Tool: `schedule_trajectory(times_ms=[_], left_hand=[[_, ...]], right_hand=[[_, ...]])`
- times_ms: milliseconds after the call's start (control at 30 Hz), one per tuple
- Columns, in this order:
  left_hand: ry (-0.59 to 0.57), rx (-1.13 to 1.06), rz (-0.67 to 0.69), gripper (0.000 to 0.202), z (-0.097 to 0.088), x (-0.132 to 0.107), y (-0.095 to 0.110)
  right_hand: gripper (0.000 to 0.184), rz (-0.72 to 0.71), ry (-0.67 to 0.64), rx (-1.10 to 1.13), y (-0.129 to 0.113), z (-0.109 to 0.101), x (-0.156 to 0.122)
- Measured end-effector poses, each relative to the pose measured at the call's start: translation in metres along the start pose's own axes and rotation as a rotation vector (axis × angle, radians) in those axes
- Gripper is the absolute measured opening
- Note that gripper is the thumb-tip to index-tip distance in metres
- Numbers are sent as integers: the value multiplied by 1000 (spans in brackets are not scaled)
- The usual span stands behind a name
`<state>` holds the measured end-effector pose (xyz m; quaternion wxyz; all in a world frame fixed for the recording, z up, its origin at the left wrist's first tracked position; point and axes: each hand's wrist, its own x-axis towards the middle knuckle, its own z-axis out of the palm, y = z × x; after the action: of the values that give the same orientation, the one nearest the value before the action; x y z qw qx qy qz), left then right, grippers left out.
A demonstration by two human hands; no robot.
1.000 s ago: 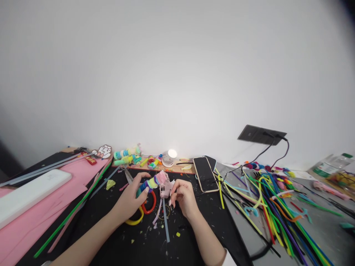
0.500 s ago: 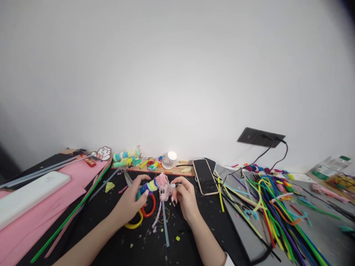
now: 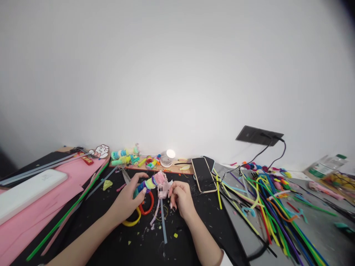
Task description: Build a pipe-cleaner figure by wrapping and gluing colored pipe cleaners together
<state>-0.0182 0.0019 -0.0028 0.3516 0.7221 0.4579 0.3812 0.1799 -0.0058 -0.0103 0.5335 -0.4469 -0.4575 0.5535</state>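
Observation:
My left hand (image 3: 128,200) is closed around a fuzzy roll of striped pipe cleaners (image 3: 151,182), blue, purple, yellow and pink. The roll's pink end sits against a small pink glue gun (image 3: 164,190), from which a translucent glue stick (image 3: 163,223) points toward me. Just right of the gun is my right hand (image 3: 181,199), its fingers curled and pinched together. Whatever lies between those fingertips is too small to make out. Under my left hand lie scissors (image 3: 133,223) with red and yellow handles. A thin pink strand (image 3: 156,215) hangs beside the glue stick.
A phone (image 3: 203,175) lies right of my hands, near a lit white lamp (image 3: 167,159). Many loose pipe cleaners (image 3: 273,210) cover the grey surface at right. Pink sheets (image 3: 69,181) with a white case (image 3: 33,194) lie at left. Scraps dot the black mat (image 3: 144,247).
My right hand's raised index finger has curled in, and the hand has drawn slightly down beside the glue gun. My left hand keeps its hold on the roll. The whole view has shifted slightly.

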Motion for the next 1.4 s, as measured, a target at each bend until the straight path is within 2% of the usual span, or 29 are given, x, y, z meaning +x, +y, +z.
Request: schedule_trajectory(times_ms=[633, 867, 1067, 1233, 1400], left_hand=[[-17, -30, -42, 34, 0, -2, 4], [-20, -20, 4, 32, -1, -2, 3], [-21, 6, 54, 30, -1, -1, 0], [-34, 2, 38, 30, -2, -2, 2], [-28, -1, 6, 32, -2, -2, 2]], right_hand=[[17, -41, 23, -9, -1, -3, -1], [23, -110, 60, 39, 0, -3, 0], [26, -108, 62, -58, -3, -1, -2], [18, -128, 60, -63, -8, 1, -4], [11, -170, 117, -82, -12, 2, -4]])
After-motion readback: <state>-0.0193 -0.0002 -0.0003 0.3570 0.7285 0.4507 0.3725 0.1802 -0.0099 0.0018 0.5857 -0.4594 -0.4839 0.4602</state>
